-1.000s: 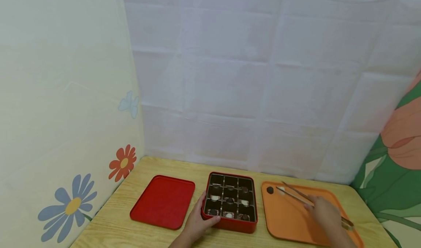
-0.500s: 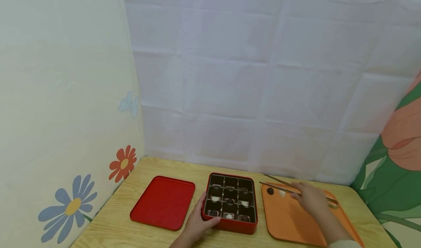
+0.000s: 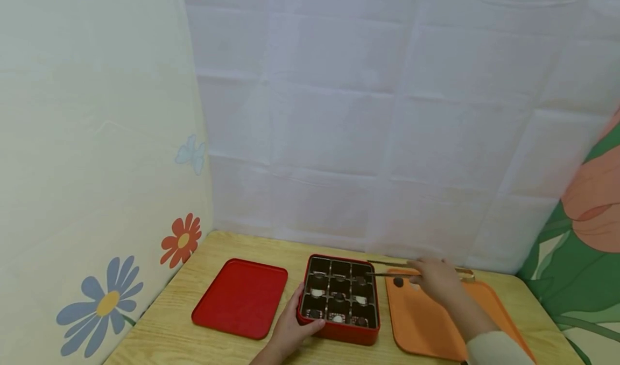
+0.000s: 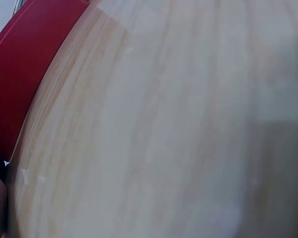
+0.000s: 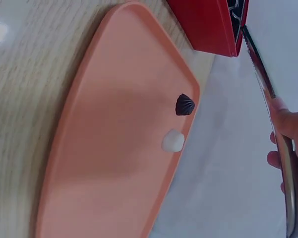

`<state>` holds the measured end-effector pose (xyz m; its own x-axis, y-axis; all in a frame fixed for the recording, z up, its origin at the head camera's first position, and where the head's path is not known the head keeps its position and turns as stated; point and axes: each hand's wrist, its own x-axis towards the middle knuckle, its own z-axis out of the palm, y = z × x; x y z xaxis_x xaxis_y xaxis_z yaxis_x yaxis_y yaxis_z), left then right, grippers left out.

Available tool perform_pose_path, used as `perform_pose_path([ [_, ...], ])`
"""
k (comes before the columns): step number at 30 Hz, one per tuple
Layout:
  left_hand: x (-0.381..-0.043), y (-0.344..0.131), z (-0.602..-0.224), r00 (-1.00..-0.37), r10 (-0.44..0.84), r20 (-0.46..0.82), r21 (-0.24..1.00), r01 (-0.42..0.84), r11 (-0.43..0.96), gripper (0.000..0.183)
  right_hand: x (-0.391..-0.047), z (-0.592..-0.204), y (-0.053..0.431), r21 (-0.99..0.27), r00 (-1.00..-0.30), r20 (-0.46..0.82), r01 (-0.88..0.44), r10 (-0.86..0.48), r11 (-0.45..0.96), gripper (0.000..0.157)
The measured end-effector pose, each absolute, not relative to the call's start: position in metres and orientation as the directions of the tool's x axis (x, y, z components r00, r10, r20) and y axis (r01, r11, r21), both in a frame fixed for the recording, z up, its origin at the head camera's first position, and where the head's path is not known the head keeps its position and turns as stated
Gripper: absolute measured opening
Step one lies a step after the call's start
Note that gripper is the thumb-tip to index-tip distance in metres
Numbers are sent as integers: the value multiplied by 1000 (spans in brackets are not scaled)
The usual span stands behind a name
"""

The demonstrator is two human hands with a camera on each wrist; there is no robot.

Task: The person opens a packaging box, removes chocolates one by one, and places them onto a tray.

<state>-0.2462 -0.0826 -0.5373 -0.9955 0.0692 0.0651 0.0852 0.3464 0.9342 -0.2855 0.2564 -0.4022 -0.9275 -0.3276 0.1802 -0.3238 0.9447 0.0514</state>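
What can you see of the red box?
The squarish red box, perhaps metal, is open-topped. Its dark insert has nine compartments, several holding dark or white pieces. It sits flat on the table between a red lid and an orange tray. The left hand grips its near left corner; the tongs hover at its right rim.

Your left hand (image 3: 290,330) holds the box (image 3: 346,332) at its near-left corner — your right hand (image 3: 438,281) grips tongs (image 3: 391,274) ending by the box's far-right corner.

In the head view, pieces (image 3: 338,317) inside the red box (image 3: 346,332) are blurred; right of it, the orange tray (image 3: 416,322) is partly hidden by the right hand (image 3: 438,280).
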Motion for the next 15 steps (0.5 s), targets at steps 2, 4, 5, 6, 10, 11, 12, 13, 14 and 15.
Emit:
perform_pose_path([
  [2,-246,-83,-537,-995,70,65,935,85,345,104,-288,-400,251,113,-921,179,-330,-346,937,41],
  [4,-246,-83,-537,-995,70,68,934,88,347,104,-292,-397,245,189,-913,175,-337,-369,922,37],
  [5,-246,-83,-537,-995,70,70,933,91,348,104,-293,-396,242,222,-910,169,-339,-378,914,34],
  [6,-246,-83,-537,-995,71,73,933,93,347,104,-295,-394,239,243,-910,159,-341,-384,908,32],
  [10,-246,-82,-536,-994,71,77,935,97,342,103,-299,-388,227,306,-910,115,-349,-398,886,25],
  [11,-246,-82,-536,-994,71,77,935,97,341,103,-300,-386,224,310,-911,100,-353,-399,883,23],
  [12,-245,-82,-536,-994,72,76,935,96,341,103,-301,-385,221,308,-913,84,-357,-399,882,23],
  [13,-245,-82,-536,-995,71,76,935,96,342,103,-301,-383,218,306,-914,74,-361,-400,881,22],
  [14,-245,-82,-536,-995,71,76,935,95,341,103,-301,-382,216,304,-915,60,-363,-399,881,23],
  [15,-245,-82,-536,-995,72,75,936,96,339,103,-302,-381,214,305,-914,52,-368,-401,878,23],
])
